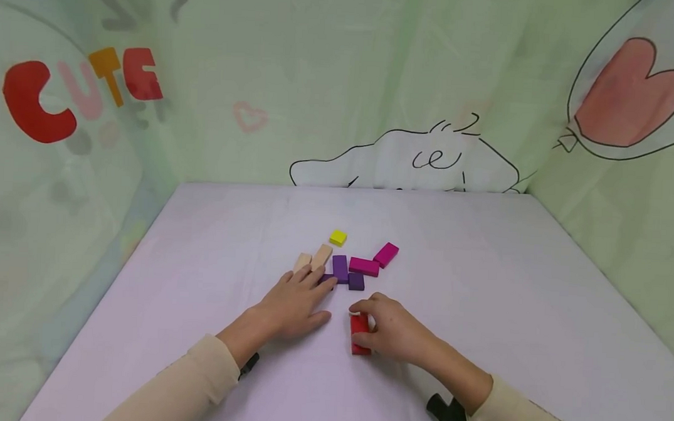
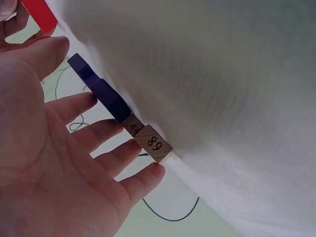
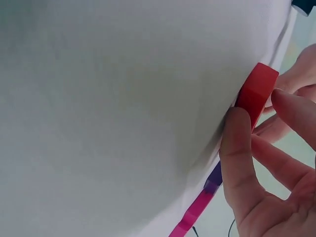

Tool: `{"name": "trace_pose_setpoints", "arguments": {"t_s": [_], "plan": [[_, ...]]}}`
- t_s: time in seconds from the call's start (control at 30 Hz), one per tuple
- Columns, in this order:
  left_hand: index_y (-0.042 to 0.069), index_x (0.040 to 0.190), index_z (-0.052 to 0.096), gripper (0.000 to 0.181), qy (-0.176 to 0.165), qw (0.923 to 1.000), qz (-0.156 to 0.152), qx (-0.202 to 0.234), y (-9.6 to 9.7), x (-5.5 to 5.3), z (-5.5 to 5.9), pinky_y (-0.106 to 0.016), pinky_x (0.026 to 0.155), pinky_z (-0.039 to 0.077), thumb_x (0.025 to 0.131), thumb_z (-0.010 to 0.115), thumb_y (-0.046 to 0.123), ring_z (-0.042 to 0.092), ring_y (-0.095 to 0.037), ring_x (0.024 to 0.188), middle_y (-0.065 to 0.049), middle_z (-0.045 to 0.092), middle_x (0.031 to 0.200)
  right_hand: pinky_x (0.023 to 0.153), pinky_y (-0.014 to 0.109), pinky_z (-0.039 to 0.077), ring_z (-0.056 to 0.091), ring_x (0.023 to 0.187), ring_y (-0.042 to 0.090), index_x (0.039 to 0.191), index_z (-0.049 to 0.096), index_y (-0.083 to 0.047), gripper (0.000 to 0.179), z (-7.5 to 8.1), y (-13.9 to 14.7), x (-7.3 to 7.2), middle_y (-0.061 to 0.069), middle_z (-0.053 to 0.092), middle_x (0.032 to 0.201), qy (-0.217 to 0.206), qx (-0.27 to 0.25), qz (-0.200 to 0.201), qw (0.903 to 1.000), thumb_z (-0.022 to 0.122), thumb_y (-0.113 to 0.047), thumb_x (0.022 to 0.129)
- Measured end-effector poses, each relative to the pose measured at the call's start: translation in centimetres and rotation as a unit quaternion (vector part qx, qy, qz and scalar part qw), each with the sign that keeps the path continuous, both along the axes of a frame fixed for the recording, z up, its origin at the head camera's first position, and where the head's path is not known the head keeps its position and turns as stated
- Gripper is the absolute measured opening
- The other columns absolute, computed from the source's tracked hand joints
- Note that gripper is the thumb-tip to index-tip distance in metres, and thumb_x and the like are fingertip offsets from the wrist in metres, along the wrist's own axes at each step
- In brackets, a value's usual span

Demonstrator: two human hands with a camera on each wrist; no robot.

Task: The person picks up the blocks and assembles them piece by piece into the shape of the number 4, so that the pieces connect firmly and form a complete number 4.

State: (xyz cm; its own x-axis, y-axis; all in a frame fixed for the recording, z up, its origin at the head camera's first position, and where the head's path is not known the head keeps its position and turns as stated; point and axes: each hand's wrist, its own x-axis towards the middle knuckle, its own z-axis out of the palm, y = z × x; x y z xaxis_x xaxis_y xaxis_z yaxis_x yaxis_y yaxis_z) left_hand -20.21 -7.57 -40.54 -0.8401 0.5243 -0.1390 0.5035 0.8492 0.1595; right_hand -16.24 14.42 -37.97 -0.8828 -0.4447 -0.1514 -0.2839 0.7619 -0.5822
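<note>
My right hand holds a red block on the table between thumb and fingers. In the right wrist view the thumb and a finger lie along the red block. My left hand is spread, its fairly straight fingertips touching a group of blocks. Under or beside them are two plain wooden blocks and purple blocks. The left wrist view shows a wooden block marked 89 by the little finger, and a purple block near the index finger.
Two magenta blocks lie right of the purple ones. A yellow block lies farther back. All are on a white-covered table, with a printed cloth hanging behind and at both sides.
</note>
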Motion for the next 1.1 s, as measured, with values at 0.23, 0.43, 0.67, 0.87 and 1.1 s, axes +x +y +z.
{"name": "trace_pose_setpoints", "arguments": {"t_s": [0.23,0.43,0.67,0.87,1.1], "plan": [[0.021,0.162,0.037,0.066,0.015,0.9991,-0.029,0.026,-0.4,0.5,0.1,-0.056,0.124,0.028,0.104,0.054,0.048,0.031,-0.031,0.156,-0.009,0.034,0.168,0.072,0.022,0.056,0.066,0.087,0.013,0.132,0.066,-0.005,0.046,-0.1,1.1,-0.8,0.007,0.063,0.112,-0.042,-0.023,0.038,0.9981,0.080,-0.014,0.089],[0.016,0.155,0.048,0.057,0.026,0.9910,-0.117,0.058,-0.2,2.8,1.2,-0.044,0.121,0.038,0.104,0.057,0.038,0.044,-0.025,0.149,-0.008,0.046,0.161,0.077,0.030,0.059,0.066,0.092,0.015,0.133,0.066,-0.007,0.044,0.1,2.1,-1.6,0.007,0.067,0.115,-0.050,-0.023,0.028,0.9981,0.076,-0.008,0.090],[0.028,0.162,0.036,0.064,0.028,0.9786,-0.203,-0.020,0.5,6.0,1.0,-0.044,0.121,0.038,0.105,0.050,0.053,0.036,-0.026,0.154,-0.001,0.033,0.169,0.078,0.033,0.059,0.068,0.093,0.019,0.125,0.070,-0.004,0.033,0.3,3.4,-3.6,0.011,0.072,0.113,0.003,-0.025,0.022,0.9994,0.072,-0.004,0.092],[0.032,0.164,0.030,0.067,0.039,0.9750,-0.217,-0.031,0.6,7.0,0.6,-0.048,0.118,0.040,0.104,0.047,0.058,0.034,-0.026,0.155,0.003,0.028,0.171,0.087,0.043,0.060,0.068,0.103,0.028,0.121,0.073,-0.005,0.030,-0.4,3.3,-5.0,0.010,0.073,0.114,0.116,-0.009,-0.003,0.9932,0.073,-0.004,0.091],[0.030,0.163,0.032,0.065,0.030,0.9775,-0.208,-0.013,0.5,6.9,0.1,-0.046,0.118,0.041,0.105,0.046,0.055,0.039,-0.026,0.152,0.005,0.030,0.170,0.098,0.050,0.057,0.066,0.113,0.031,0.125,0.072,-0.007,0.035,-0.4,2.5,-6.5,0.012,0.070,0.119,0.186,0.066,-0.029,0.9799,0.076,-0.008,0.091]]}}
